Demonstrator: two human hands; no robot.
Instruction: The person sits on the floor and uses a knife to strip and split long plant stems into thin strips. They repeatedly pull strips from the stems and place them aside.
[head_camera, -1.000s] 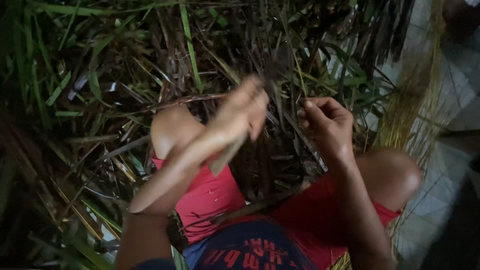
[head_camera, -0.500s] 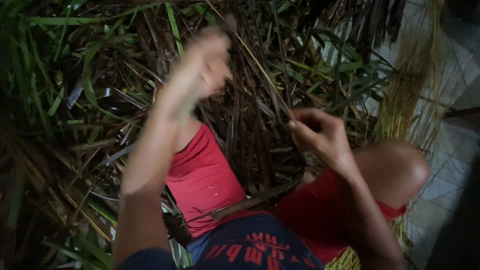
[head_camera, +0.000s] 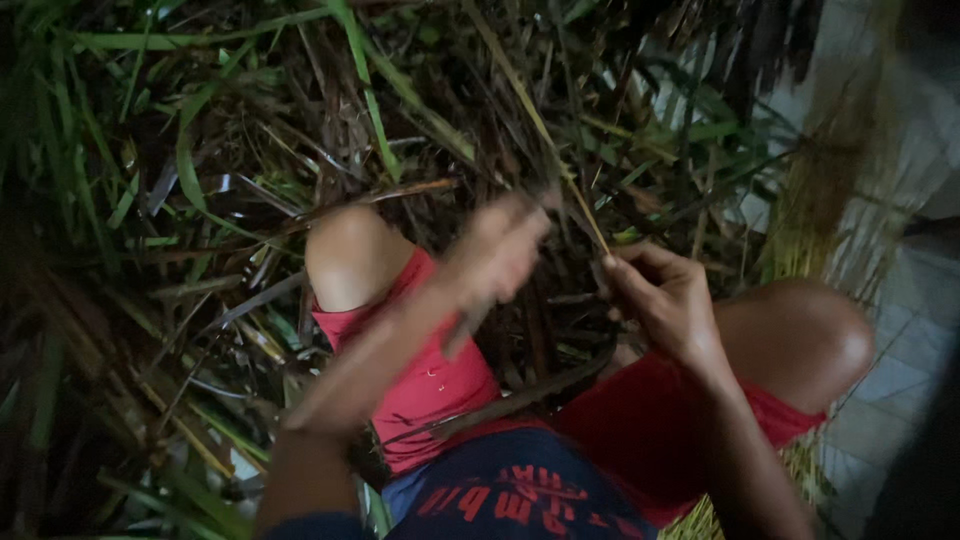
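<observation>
Over the red shorts (head_camera: 440, 385), taken as the landmark for every place below:

Left hand: the left hand (head_camera: 497, 255) hangs just above the left leg of the shorts, beside the bare left knee (head_camera: 348, 255). It is smeared by motion blur, so I cannot tell whether its fingers are curled shut or spread, nor whether it has hold of anything.

Right hand: the right hand (head_camera: 668, 297) sits above the right leg of the shorts, its fingers pinched closed around a thin pale leaf strip (head_camera: 560, 165).

Leaf strip: it rises from the pinching fingers up and to the left, away from the shorts, running out over the heap of leaves; its upper end passes near the top edge of the view.

Dark strip: a long dark strip (head_camera: 520, 395) lies slantwise across the lap, resting on the shorts between the two legs.

Leaf pile: a tangled pile of dry brown and green leaves (head_camera: 300, 130) covers the ground beyond and to the left of the shorts.

Straw bundle: a bundle of yellowish fibres (head_camera: 815, 215) stands to the right of the shorts, past the right knee (head_camera: 800, 335).

Floor: pale tiles (head_camera: 900, 370) show further right of the shorts.
</observation>
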